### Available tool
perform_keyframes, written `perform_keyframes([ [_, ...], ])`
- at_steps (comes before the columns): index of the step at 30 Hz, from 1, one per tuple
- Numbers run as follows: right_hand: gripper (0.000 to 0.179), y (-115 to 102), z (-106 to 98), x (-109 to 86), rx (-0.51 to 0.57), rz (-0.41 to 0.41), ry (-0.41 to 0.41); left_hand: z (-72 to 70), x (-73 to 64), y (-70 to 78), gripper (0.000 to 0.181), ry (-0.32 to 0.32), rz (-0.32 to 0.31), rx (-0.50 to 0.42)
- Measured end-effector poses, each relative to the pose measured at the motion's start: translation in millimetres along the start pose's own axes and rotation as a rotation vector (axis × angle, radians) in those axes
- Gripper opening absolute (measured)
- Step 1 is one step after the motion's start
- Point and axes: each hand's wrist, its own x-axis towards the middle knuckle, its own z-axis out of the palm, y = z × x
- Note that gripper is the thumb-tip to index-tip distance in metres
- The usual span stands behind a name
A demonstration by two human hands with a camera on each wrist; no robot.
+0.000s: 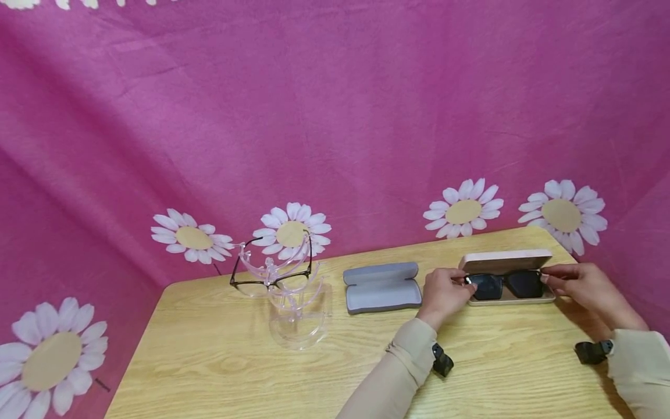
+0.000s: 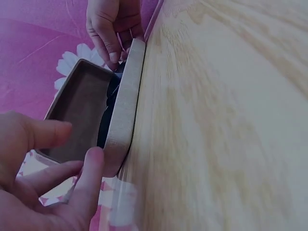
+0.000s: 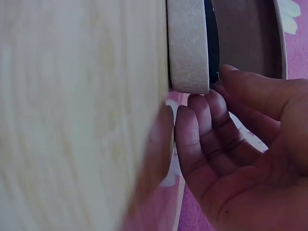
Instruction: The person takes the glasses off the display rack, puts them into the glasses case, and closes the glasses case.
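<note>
Black sunglasses (image 1: 506, 286) lie in the bottom half of an open pale pink glasses case (image 1: 509, 255), dark lenses facing me. My left hand (image 1: 444, 293) is at the case's left end. In the left wrist view its thumb stands off the sunglasses, and a fingertip (image 2: 94, 156) comes close to the case's corner. At the other end, my right hand (image 1: 590, 291) pinches the edge of the sunglasses between thumb and index finger. Its other fingers (image 3: 187, 126) curve beside the end of the case. The temples of the sunglasses are hidden.
Left of my left hand lies an open grey glasses case (image 1: 383, 298). Further left, a clear plastic display stand (image 1: 299, 334) bears dark-framed eyeglasses (image 1: 270, 284). Everything sits on a wooden table (image 1: 235, 372) against a pink flowered cloth (image 1: 340, 116).
</note>
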Motion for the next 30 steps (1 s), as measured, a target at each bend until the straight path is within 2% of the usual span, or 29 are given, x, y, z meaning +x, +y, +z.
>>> perform_keyframes([
  [4, 0.043, 0.6, -2.2, -1.0, 0.0, -0.021, 0.006, -2.7, -1.7, -0.9, 0.031, -0.07, 0.002, -0.04],
  [8, 0.041, 0.6, -3.1, -0.7, -0.001, -0.029, -0.003, -4.3, -3.5, -0.5, 0.038, -0.119, 0.017, 0.023],
  [12, 0.043, -0.6, -2.0, 0.5, 0.0, -0.009, -0.02, -5.0, -5.2, -0.9, 0.039, -0.127, 0.047, 0.085],
  [18, 0.05, -0.3, -0.5, 0.5, -0.012, 0.013, -0.046, -5.1, -7.6, -2.8, 0.044, -0.144, 0.005, 0.052],
  [23, 0.047, 1.0, -0.5, 1.4, 0.001, 0.0, -0.019, -5.5, -6.2, -2.5, 0.017, -0.172, 0.046, 0.086],
  [26, 0.045, 1.7, -0.2, 2.3, 0.012, -0.009, -0.008, -5.6, -5.1, -1.5, 0.027, -0.171, 0.065, 0.126],
  [30, 0.043, 1.9, 0.9, 2.6, 0.036, -0.003, -0.025, -6.2, -6.1, -0.5, 0.025, -0.171, 0.05, 0.176],
])
